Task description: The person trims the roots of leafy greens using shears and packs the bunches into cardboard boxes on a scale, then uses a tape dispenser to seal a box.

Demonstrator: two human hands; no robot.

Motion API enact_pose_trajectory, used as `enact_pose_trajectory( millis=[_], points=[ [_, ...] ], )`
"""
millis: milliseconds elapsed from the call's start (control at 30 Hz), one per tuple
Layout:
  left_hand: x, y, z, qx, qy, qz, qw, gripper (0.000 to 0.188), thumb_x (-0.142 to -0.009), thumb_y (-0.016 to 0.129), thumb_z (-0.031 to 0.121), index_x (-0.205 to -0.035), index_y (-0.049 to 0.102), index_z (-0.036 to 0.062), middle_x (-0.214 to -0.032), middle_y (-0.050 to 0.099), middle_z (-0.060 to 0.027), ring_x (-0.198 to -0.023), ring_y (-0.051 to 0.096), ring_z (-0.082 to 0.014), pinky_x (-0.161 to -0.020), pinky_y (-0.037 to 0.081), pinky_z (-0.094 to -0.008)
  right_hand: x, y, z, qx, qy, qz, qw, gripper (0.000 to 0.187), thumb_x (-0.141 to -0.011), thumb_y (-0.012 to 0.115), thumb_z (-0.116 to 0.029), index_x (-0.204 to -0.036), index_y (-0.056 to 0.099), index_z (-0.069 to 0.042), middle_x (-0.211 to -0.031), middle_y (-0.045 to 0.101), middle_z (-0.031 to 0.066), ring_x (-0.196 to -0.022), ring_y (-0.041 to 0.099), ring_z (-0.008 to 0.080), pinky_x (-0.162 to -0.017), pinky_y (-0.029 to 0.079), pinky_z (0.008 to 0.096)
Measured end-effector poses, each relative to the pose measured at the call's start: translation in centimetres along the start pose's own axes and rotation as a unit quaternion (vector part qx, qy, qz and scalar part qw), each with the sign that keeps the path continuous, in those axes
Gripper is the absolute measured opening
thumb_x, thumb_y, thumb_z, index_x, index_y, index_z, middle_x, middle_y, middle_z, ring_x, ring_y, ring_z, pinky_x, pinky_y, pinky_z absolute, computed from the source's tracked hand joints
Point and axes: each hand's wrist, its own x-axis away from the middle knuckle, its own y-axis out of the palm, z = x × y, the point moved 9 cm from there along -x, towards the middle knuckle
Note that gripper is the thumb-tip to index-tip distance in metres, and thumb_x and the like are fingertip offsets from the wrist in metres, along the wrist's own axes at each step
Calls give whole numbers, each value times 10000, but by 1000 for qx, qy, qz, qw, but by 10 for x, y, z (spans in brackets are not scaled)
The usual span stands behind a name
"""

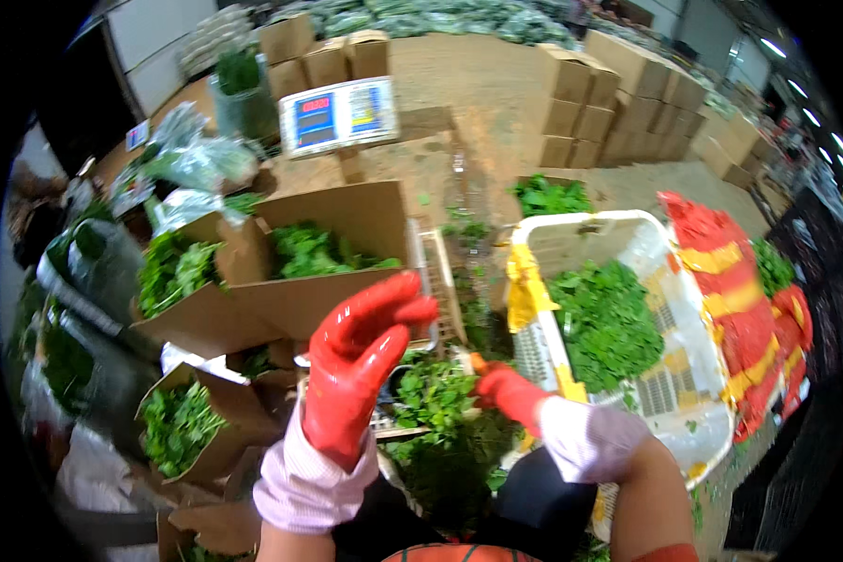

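Note:
My left hand [361, 361], in a wet red rubber glove, is raised in front of a cardboard box, its fingers curved and apart with nothing between them. My right hand [513, 393], gloved the same way, is closed low beside a bunch of leafy greens [436, 393]. A small orange-handled tool [478, 362] juts from its fingers; its pale tip points at the leaves, and its kind is unclear. The greens rest over a crate in front of my knees. To the right, a white plastic basket [628, 223] holds a heap of leafy greens [609, 328].
Cardboard boxes [281, 304] of greens stand at the left, with a smaller box [244, 436] nearer me. Behind them rises a scale display [339, 116]. Plastic bags of vegetables [94, 281] line the far left. A red and yellow sack [735, 300] lies against the basket. Stacked cartons [628, 98] stand farther back.

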Motion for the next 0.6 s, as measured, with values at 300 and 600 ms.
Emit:
enact_pose_trajectory(
  millis=[300, 600],
  points=[
    [29, -26, -143, -118, -216, -39, 969, 386, -863, 559, 2, -1247, 514, 14, -1057, 644, -85, -999, 591, -150, -871, 456, -269, -5, 24, -59, 309, -166, 17, 936, 372, -809, 613, -231, -1067, 602, 37, -933, 667, 170, -793, 651, 265, -713, 489, 355],
    [-27, 85, -173, -392, 57, -192, 898, 451, -791, 607, 34, -1236, 531, 46, -1060, 648, -114, -995, 618, -245, -885, 465, -343, 47, -241, -72, 417, -144, 461, 770, 457, -788, 651, -282, -1156, 545, -33, -1054, 642, 152, -904, 647, 264, -757, 508, 384]
  ],
)
